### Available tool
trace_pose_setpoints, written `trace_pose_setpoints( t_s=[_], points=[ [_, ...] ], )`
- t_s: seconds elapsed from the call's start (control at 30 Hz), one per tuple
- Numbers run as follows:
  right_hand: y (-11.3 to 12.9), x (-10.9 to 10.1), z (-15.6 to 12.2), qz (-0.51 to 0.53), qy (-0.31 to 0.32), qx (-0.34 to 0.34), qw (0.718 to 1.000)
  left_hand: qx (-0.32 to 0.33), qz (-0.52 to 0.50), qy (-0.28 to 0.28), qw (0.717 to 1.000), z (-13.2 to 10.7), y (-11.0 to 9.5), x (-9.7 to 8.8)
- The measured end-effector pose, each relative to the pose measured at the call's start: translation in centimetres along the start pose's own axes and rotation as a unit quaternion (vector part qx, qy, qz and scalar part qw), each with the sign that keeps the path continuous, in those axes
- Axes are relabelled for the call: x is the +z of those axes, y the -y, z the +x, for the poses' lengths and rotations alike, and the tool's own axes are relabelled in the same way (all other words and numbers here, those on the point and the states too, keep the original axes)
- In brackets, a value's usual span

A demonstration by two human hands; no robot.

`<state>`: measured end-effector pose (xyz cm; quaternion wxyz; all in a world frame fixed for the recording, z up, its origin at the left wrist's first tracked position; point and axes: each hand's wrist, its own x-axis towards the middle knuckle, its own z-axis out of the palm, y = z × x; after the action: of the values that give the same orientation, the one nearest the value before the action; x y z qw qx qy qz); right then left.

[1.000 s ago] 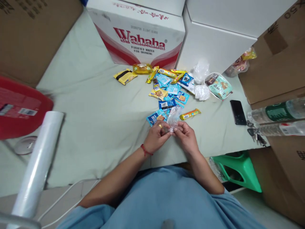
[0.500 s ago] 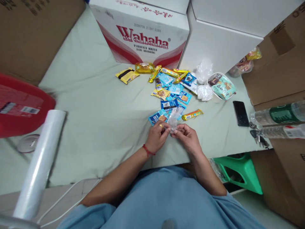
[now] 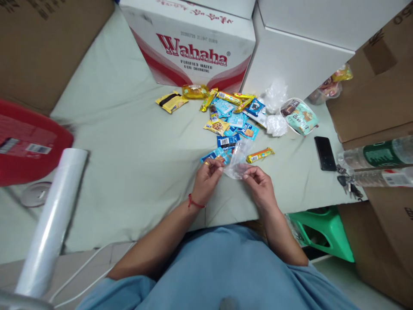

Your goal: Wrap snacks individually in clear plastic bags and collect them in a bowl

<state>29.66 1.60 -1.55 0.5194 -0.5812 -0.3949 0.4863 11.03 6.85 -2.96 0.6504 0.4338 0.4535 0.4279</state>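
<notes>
My left hand [image 3: 206, 178] and my right hand [image 3: 260, 186] each pinch an edge of a small clear plastic bag [image 3: 238, 160], which is spread open between them just above the pale green table [image 3: 129, 163]. The left hand wears a gold ring and a red cord at the wrist. Right behind the bag lies a pile of snack packets [image 3: 230, 118] in blue and yellow wrappers, with an orange bar [image 3: 260, 155] and a blue packet [image 3: 214, 156] nearest my fingers.
A Wahaha water carton [image 3: 190, 43] and a white box [image 3: 297, 51] stand at the back. A black phone [image 3: 323, 153], keys and water bottles [image 3: 377, 155] lie to the right. At left sit a roll of clear film [image 3: 51, 224] and a red object [image 3: 29, 142].
My hands have moved apart and pulled the crumpled bag open, so it now spreads wider between them. The left hand has risen slightly toward the packets.
</notes>
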Motion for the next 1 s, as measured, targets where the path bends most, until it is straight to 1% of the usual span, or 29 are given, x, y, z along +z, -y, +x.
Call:
trace_pose_setpoints(
  t_s=[0.07, 0.13, 0.2, 0.27, 0.3, 0.37, 0.43, 0.5, 0.57, 0.63, 0.73, 0.83, 0.87, 0.93, 1.0],
  points=[
    [0.4, 0.1, -0.2, -0.018, 0.008, -0.024, 1.000, 0.026, 0.005, 0.038, 0.999, -0.3, -0.1, 0.1],
    [0.8, 0.3, -0.5, -0.045, 0.026, -0.041, 0.998, 0.052, 0.041, 0.052, 0.996, -0.5, -0.1, 0.2],
    [0.8, 0.5, -0.7, -0.079, 0.045, -0.062, 0.994, 0.071, 0.100, 0.019, 0.992, -0.5, 0.1, 0.3],
    [0.7, 0.7, -0.8, -0.106, 0.063, -0.082, 0.989, 0.082, 0.133, -0.041, 0.987, -0.2, 0.3, 0.1],
    [0.6, 0.7, -0.8, -0.111, 0.070, -0.089, 0.987, 0.080, 0.127, -0.069, 0.986, -0.1, 0.3, 0.0],
    [0.3, 0.7, -0.8, -0.106, 0.076, -0.088, 0.988, 0.064, 0.072, -0.106, 0.990, 0.4, 0.2, -0.4],
    [-0.1, 0.5, -0.8, -0.086, 0.075, -0.059, 0.992, 0.052, -0.003, -0.117, 0.992, 0.7, -0.1, -0.7],
    [-0.4, 0.1, -0.7, -0.066, 0.084, -0.011, 0.994, 0.049, -0.075, -0.094, 0.991, 0.8, -0.3, -0.8],
    [-0.6, -0.3, -0.7, -0.048, 0.100, 0.026, 0.993, 0.049, -0.124, -0.055, 0.990, 0.8, -0.5, -0.6],
    [-0.7, -0.6, -0.6, -0.035, 0.103, 0.028, 0.994, 0.061, -0.122, -0.037, 0.990, 0.6, -0.4, -0.4],
    [-0.3, -0.3, -0.3, -0.036, 0.072, -0.010, 0.997, 0.106, -0.057, -0.041, 0.992, 0.1, -0.3, -0.2],
    [0.2, 0.7, 0.5, -0.027, 0.014, -0.015, 0.999, 0.114, -0.044, -0.016, 0.992, -0.3, -0.3, -0.1],
    [0.3, 0.9, 0.8, -0.010, -0.010, -0.007, 1.000, 0.105, -0.057, -0.008, 0.993, -0.4, -0.4, -0.1],
    [0.5, 1.2, 1.4, 0.037, -0.050, 0.013, 0.998, 0.069, -0.116, 0.001, 0.991, -0.3, -0.5, 0.0],
    [0.6, 1.1, 1.8, 0.083, -0.064, 0.041, 0.994, 0.016, -0.199, 0.001, 0.980, 0.0, -0.5, -0.1]
  ],
)
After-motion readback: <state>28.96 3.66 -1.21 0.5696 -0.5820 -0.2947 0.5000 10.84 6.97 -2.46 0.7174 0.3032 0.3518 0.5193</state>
